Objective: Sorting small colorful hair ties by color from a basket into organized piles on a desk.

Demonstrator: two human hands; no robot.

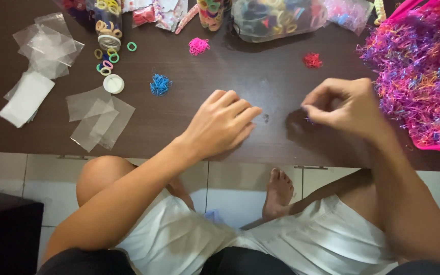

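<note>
I pinch a tiny purple elastic band (309,120) between thumb and forefinger of my right hand (345,108), right of centre in the frame, just above the dark table (189,102). My left hand (221,125) rests flat at the centre, fingers together, holding nothing. The band is so small that it can slip from my fingertips, I think, and get lost on the dark wood. The pink basket (434,146) of bands sits at the right edge.
</note>
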